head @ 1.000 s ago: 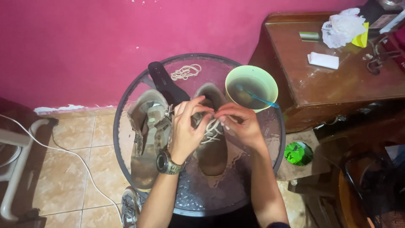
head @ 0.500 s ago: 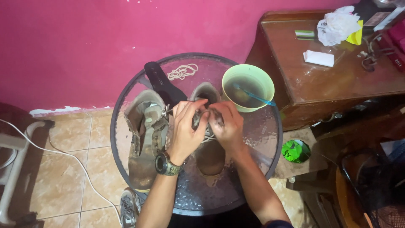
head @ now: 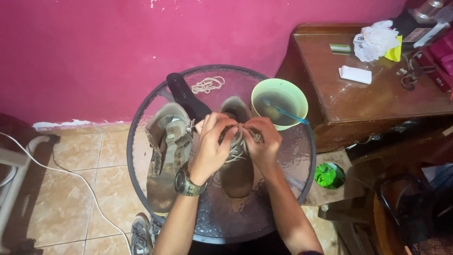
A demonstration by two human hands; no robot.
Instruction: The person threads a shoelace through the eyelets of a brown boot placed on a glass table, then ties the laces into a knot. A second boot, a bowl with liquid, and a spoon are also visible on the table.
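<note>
Both hands, left (head: 211, 146) and right (head: 261, 144), together, pinching the pale lace (head: 237, 150) above the brown boot (head: 237, 171)

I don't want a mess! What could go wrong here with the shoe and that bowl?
1. The green bowl of murky water sits close beside the right hand; a bump might spill it.
2. Both hands pull the lace on the brown shoe; the left hand hides part of it, so a tangle could go unnoticed.
3. The round glass table looks wet, so the shoe may slide.
</note>
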